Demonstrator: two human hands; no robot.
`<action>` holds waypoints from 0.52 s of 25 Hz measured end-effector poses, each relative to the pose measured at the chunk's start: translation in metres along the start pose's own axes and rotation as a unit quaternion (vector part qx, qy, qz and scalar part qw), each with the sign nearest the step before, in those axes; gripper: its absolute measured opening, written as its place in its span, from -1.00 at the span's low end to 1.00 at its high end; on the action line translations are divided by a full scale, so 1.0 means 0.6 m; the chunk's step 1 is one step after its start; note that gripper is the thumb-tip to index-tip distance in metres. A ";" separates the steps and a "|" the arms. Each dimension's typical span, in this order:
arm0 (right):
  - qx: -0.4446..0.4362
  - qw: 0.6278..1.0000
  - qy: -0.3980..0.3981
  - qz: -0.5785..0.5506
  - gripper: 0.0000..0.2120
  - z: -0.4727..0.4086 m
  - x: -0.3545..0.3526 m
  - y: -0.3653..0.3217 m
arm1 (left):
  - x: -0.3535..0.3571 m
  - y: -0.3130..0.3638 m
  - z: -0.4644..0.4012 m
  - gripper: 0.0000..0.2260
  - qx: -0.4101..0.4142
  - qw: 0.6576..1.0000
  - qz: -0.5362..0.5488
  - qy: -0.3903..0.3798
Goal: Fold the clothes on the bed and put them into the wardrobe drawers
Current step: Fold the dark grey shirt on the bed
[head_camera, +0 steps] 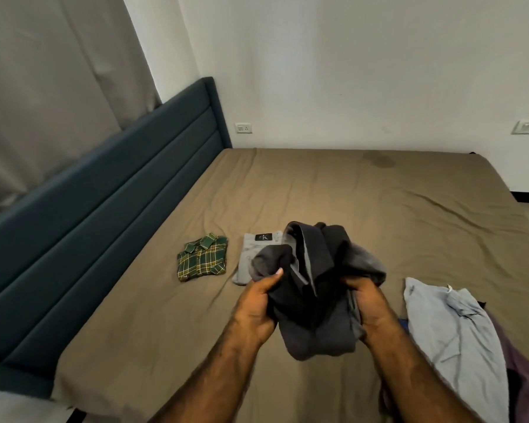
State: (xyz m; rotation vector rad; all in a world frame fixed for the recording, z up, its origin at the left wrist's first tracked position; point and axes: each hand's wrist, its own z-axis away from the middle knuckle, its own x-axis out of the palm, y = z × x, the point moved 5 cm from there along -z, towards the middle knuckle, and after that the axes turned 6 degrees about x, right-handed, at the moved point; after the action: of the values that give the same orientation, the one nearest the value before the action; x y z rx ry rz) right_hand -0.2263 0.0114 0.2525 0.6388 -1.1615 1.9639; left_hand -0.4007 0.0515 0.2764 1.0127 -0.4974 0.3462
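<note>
Both hands up over the bed (409, 209): left hand (254, 303) and right hand (370, 303) each have fingers clenched round a bunched dark grey garment (318, 288), held off the sheet. Light blue garment (452, 328) lies unfolded at right. Farther: folded grey jeans (251, 248), folded green plaid shirt (202, 257), teal headboard (104, 209).

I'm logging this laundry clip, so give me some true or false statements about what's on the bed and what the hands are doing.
1. Both hands, left hand and right hand, grip the dark grey garment. True.
2. The green plaid shirt lies unfolded. False: it lies folded on the bed.
3. The folded grey jeans lie right of the plaid shirt. True.
4. The light blue garment is neatly folded. False: it lies loose and rumpled.
5. The headboard is red. False: it is dark blue-green.
</note>
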 end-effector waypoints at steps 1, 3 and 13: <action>-0.018 0.990 0.085 0.110 -0.84 -0.004 -0.023 -0.012 | 0.006 0.004 0.001 -0.74 0.007 1.000 0.018 0.010; -0.079 0.911 0.237 0.328 -0.87 0.001 -0.060 -0.039 | 0.023 0.010 0.000 -0.74 0.004 0.996 0.084 -0.013; 0.037 0.991 0.094 0.087 -0.65 0.053 -0.007 -0.041 | 0.067 0.024 0.022 -0.67 0.037 0.979 0.196 -0.039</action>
State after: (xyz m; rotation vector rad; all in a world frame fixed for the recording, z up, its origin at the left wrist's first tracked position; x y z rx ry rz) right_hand -0.2026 -0.0107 0.2764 0.3904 -1.0627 2.1696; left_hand -0.3772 0.0490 0.3142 1.0007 -0.7622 0.6836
